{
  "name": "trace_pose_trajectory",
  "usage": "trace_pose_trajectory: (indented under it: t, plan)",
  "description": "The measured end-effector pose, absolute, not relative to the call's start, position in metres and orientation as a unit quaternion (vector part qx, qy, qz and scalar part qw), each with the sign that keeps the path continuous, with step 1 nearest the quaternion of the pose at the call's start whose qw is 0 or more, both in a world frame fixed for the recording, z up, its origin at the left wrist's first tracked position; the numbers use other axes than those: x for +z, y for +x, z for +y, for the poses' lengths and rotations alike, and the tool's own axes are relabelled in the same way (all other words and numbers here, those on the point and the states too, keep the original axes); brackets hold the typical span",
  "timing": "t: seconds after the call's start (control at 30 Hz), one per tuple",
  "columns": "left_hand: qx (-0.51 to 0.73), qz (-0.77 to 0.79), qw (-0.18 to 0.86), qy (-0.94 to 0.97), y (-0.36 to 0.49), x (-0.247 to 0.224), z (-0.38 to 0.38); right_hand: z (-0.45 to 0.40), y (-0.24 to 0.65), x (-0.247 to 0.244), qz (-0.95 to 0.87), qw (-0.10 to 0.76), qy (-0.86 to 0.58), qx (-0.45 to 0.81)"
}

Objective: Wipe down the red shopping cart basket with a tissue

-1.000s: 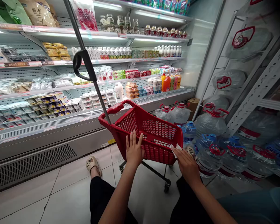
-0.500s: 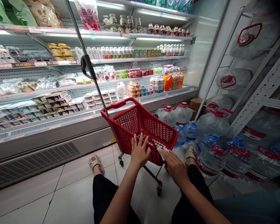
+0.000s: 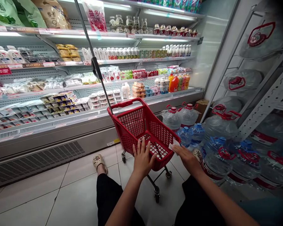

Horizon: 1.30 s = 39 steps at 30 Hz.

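A red plastic shopping basket on wheels (image 3: 129, 142) stands on the floor between my legs, its long grey metal pole (image 3: 87, 34) rising at the far left corner. My left hand (image 3: 143, 158) rests against the near rim with its fingers spread, holding nothing. At the right corner of the rim, my right hand (image 3: 187, 158) presses a white cloth or tissue (image 3: 174, 143) against the red plastic. Part of the cloth is hidden under the fingers. Inside the basket, the grid floor shows.
An open refrigerated display case (image 3: 101, 128) with dairy goods and drinks runs along the back. Large water bottles (image 3: 217, 160) crowd the floor at the right, beside a white metal rack (image 3: 266, 97). My left shoe (image 3: 100, 162) is on the tiles.
My right hand has slid the cloth along the rim to the right and farther away. The basket has turned slightly. My left hand stays on the near rim, and the view has shifted a little left.
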<state>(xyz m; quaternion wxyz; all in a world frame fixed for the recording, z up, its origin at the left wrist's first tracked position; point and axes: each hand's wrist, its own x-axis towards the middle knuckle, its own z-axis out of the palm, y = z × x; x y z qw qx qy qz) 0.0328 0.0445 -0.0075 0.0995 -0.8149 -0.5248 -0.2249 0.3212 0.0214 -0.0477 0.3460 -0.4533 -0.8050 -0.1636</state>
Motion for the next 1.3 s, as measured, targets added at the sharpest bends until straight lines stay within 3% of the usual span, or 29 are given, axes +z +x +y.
trace_pose_trajectory:
  t: [0.23, 0.5, 0.8, 1.1, 1.3]
  plan:
    - [-0.235, -0.541, 0.101, -0.801, 0.032, -0.008, 0.060, 0.020, 0.280, -0.055, -0.785, 0.366, -0.477, -0.147]
    - [-0.213, -0.543, 0.142, -0.799, 0.027, -0.010, 0.048, -0.016, 0.197, -0.050, -0.826, 0.354, -0.408, -0.162]
    - [-0.202, -0.535, 0.141, -0.808, -0.003, -0.001, 0.040, 0.003, 0.279, -0.046, -0.810, 0.348, -0.449, -0.146]
    - [-0.223, -0.507, 0.152, -0.819, 0.025, -0.004, 0.023, -0.020, 0.214, -0.050, -0.817, 0.351, -0.431, -0.153]
    - [-0.221, -0.495, 0.160, -0.825, 0.001, 0.000, 0.018, -0.023, 0.258, -0.040, -0.854, 0.311, -0.397, -0.129]
